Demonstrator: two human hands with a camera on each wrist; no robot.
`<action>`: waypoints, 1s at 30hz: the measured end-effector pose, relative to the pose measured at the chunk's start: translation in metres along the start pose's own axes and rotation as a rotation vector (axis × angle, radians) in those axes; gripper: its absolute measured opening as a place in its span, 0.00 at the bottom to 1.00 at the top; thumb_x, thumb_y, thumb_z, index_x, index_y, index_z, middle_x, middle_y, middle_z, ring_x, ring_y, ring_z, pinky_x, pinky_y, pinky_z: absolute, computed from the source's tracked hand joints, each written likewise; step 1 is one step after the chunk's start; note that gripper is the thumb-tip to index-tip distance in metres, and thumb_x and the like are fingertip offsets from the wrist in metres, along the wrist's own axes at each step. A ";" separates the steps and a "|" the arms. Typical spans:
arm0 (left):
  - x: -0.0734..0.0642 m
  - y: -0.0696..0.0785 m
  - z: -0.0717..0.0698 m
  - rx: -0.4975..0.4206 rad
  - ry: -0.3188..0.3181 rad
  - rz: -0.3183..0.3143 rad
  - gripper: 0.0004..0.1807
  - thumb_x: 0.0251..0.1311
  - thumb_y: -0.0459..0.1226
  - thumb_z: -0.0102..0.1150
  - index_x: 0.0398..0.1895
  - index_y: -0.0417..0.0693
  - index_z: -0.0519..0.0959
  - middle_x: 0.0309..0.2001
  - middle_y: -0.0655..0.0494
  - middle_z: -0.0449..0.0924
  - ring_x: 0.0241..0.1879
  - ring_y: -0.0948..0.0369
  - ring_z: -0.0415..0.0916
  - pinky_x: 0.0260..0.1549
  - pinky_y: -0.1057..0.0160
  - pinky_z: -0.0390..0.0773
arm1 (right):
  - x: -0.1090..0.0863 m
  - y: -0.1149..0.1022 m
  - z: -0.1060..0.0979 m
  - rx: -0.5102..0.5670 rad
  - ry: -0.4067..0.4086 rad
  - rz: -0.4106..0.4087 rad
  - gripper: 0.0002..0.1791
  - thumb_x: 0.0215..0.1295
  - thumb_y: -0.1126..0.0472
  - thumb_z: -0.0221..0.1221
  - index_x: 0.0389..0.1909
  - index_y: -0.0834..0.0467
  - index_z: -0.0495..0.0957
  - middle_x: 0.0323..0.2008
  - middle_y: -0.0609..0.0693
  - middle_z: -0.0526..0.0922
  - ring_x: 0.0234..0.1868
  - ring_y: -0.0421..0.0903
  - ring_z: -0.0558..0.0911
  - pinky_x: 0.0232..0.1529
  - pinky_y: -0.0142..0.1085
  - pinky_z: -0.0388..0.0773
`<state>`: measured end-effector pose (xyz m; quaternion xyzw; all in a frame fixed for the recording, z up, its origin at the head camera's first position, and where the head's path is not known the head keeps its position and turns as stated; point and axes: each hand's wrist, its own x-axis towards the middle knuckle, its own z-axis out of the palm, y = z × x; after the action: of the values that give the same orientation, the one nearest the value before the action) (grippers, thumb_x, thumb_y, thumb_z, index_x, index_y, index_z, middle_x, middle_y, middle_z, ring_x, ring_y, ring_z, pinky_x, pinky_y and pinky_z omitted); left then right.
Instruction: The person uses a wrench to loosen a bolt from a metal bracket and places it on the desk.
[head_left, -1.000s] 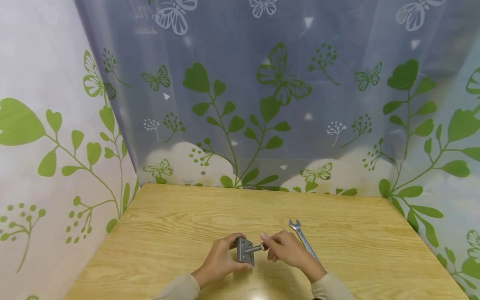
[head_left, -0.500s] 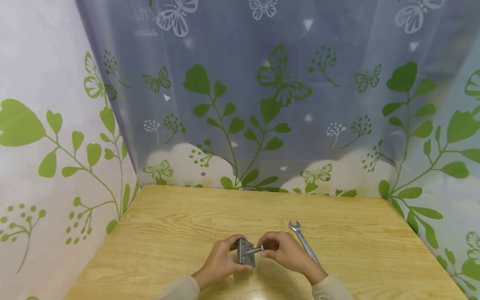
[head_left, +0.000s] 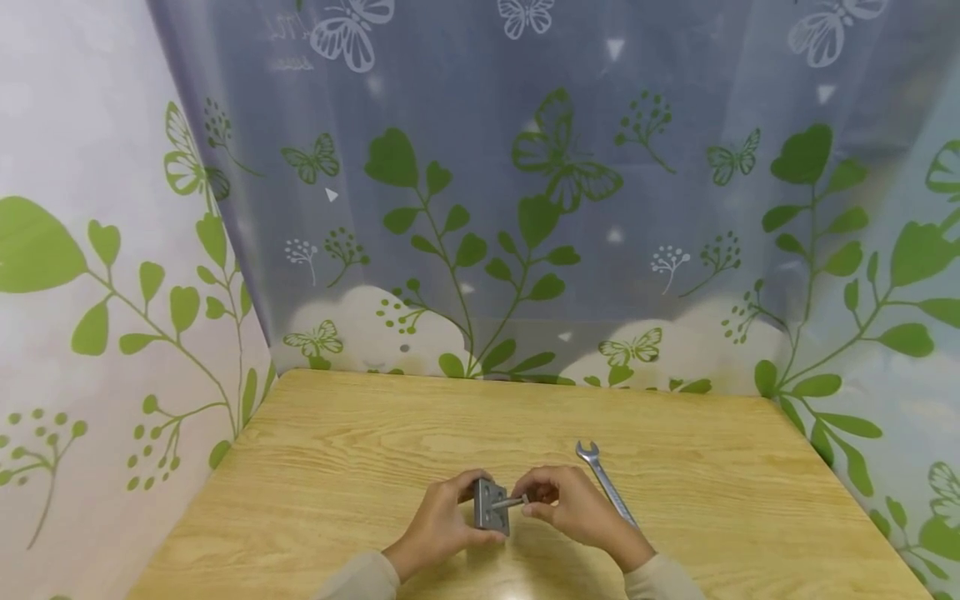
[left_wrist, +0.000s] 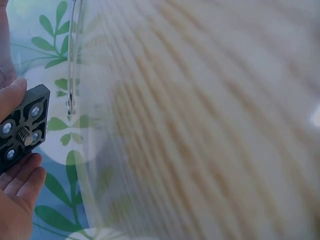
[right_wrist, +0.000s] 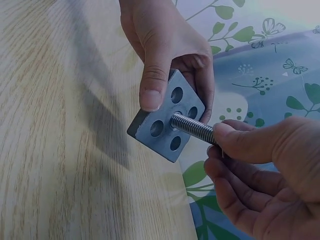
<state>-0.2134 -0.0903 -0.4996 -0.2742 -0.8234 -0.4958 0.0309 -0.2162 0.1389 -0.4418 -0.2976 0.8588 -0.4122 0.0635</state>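
Note:
My left hand (head_left: pixel 442 518) grips a square grey metal plate (head_left: pixel 483 518) by its edges, thumb on one edge and fingers on another. Several round holes pierce the plate in the right wrist view. A threaded bolt (right_wrist: pixel 195 128) passes through its centre and sticks out toward my right hand (right_wrist: pixel 280 175). Thumb and fingers of that hand pinch the bolt's outer end, mostly hiding it. On the plate's other face, a short threaded bolt tip (left_wrist: pixel 25 136) pokes out among several screw ends. Both hands hold the piece above the table.
A metal open-end wrench (head_left: pixel 606 482) lies on the wooden table (head_left: pixel 360 442), just beyond my right hand. Sheets printed with leaves and butterflies (head_left: pixel 567 158) hang behind the table and at both sides.
My right hand's thumb has come down and its fingers have shifted at the bolt's outer end. The left hand and plate stay nearly still; the wrench lies where it was.

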 end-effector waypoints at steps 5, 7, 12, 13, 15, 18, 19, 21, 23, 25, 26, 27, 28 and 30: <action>0.000 0.000 0.000 0.009 0.006 0.004 0.38 0.39 0.42 0.79 0.54 0.37 0.73 0.49 0.48 0.81 0.49 0.54 0.81 0.50 0.65 0.80 | 0.000 -0.001 -0.001 -0.022 0.017 0.032 0.15 0.63 0.56 0.63 0.49 0.57 0.80 0.40 0.49 0.84 0.37 0.43 0.82 0.37 0.31 0.81; 0.000 -0.001 0.000 0.013 0.008 0.011 0.38 0.38 0.41 0.79 0.54 0.37 0.73 0.49 0.48 0.81 0.50 0.53 0.81 0.50 0.64 0.80 | 0.001 -0.001 -0.001 -0.012 0.028 0.054 0.18 0.66 0.51 0.59 0.49 0.58 0.80 0.39 0.50 0.84 0.37 0.46 0.83 0.35 0.31 0.81; 0.000 -0.001 -0.001 0.017 0.009 0.012 0.38 0.38 0.41 0.79 0.55 0.36 0.73 0.49 0.47 0.81 0.49 0.53 0.81 0.50 0.64 0.80 | 0.002 0.001 -0.001 0.024 0.004 0.106 0.24 0.73 0.45 0.48 0.37 0.61 0.82 0.28 0.51 0.84 0.28 0.48 0.82 0.27 0.31 0.79; 0.000 -0.001 -0.001 0.019 0.011 0.009 0.38 0.38 0.41 0.79 0.54 0.36 0.73 0.49 0.47 0.81 0.49 0.53 0.81 0.50 0.64 0.80 | 0.002 0.001 0.000 0.021 -0.007 0.112 0.26 0.74 0.44 0.46 0.35 0.61 0.82 0.25 0.50 0.83 0.26 0.47 0.81 0.26 0.32 0.79; -0.001 -0.001 0.000 0.019 0.011 0.007 0.38 0.39 0.42 0.79 0.54 0.36 0.73 0.49 0.47 0.81 0.49 0.54 0.81 0.49 0.65 0.80 | 0.001 0.002 0.000 0.010 -0.020 0.116 0.27 0.75 0.44 0.44 0.32 0.60 0.81 0.22 0.49 0.82 0.23 0.45 0.80 0.24 0.32 0.77; -0.002 0.000 0.000 0.014 0.007 0.005 0.38 0.39 0.42 0.79 0.54 0.36 0.73 0.49 0.48 0.81 0.49 0.53 0.81 0.49 0.65 0.80 | 0.001 0.002 0.001 0.003 -0.020 0.110 0.25 0.74 0.45 0.46 0.31 0.61 0.81 0.19 0.47 0.80 0.21 0.47 0.79 0.21 0.32 0.75; -0.002 0.000 0.000 0.010 0.006 0.005 0.38 0.39 0.42 0.78 0.54 0.36 0.73 0.49 0.48 0.81 0.49 0.53 0.81 0.50 0.64 0.80 | 0.001 0.002 0.002 0.004 -0.016 0.105 0.24 0.74 0.46 0.47 0.32 0.61 0.81 0.18 0.46 0.79 0.21 0.47 0.79 0.21 0.31 0.75; -0.002 0.000 0.000 0.006 0.002 0.005 0.38 0.39 0.42 0.78 0.55 0.37 0.73 0.49 0.48 0.81 0.50 0.53 0.81 0.50 0.64 0.80 | 0.001 0.001 0.002 0.009 -0.010 0.093 0.21 0.72 0.47 0.51 0.32 0.61 0.81 0.19 0.45 0.79 0.21 0.47 0.79 0.20 0.31 0.75; -0.002 0.000 -0.001 0.004 0.003 0.006 0.38 0.40 0.42 0.78 0.55 0.37 0.73 0.49 0.48 0.81 0.50 0.53 0.81 0.50 0.64 0.80 | 0.001 0.000 0.001 0.011 -0.009 0.072 0.17 0.70 0.49 0.54 0.34 0.59 0.81 0.21 0.46 0.80 0.22 0.46 0.79 0.21 0.31 0.76; -0.002 0.000 -0.001 0.008 0.004 0.010 0.37 0.40 0.42 0.78 0.55 0.37 0.73 0.49 0.48 0.81 0.50 0.54 0.81 0.50 0.65 0.79 | 0.001 -0.001 0.000 -0.003 -0.004 0.044 0.13 0.67 0.52 0.58 0.37 0.58 0.82 0.26 0.45 0.82 0.25 0.42 0.80 0.24 0.31 0.78; -0.002 0.000 -0.001 0.012 0.006 0.011 0.37 0.40 0.42 0.78 0.55 0.37 0.73 0.49 0.48 0.81 0.49 0.54 0.81 0.50 0.65 0.80 | 0.001 -0.001 -0.001 -0.011 -0.002 0.028 0.10 0.66 0.54 0.59 0.38 0.57 0.82 0.28 0.45 0.83 0.27 0.41 0.80 0.27 0.31 0.78; -0.002 0.000 -0.001 0.013 0.007 0.011 0.37 0.40 0.41 0.78 0.55 0.37 0.73 0.49 0.48 0.81 0.49 0.54 0.81 0.50 0.65 0.80 | 0.001 -0.002 -0.002 -0.019 0.002 0.013 0.08 0.64 0.56 0.61 0.39 0.56 0.82 0.31 0.45 0.83 0.29 0.39 0.79 0.29 0.31 0.79; -0.002 0.000 -0.001 0.013 0.007 0.011 0.37 0.40 0.41 0.78 0.55 0.37 0.73 0.49 0.48 0.81 0.49 0.54 0.81 0.50 0.65 0.80 | 0.000 -0.002 -0.002 -0.026 0.004 -0.002 0.07 0.63 0.58 0.62 0.40 0.55 0.83 0.33 0.44 0.83 0.31 0.38 0.79 0.32 0.31 0.80; -0.002 0.000 -0.001 0.014 0.007 0.013 0.37 0.40 0.41 0.78 0.54 0.37 0.73 0.50 0.48 0.81 0.49 0.54 0.81 0.50 0.65 0.80 | 0.000 -0.002 -0.003 -0.034 0.007 -0.023 0.08 0.60 0.63 0.64 0.41 0.53 0.83 0.36 0.43 0.82 0.34 0.37 0.78 0.37 0.31 0.80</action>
<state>-0.2125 -0.0919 -0.4997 -0.2775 -0.8251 -0.4907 0.0390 -0.2160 0.1398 -0.4382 -0.3071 0.8625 -0.3991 0.0507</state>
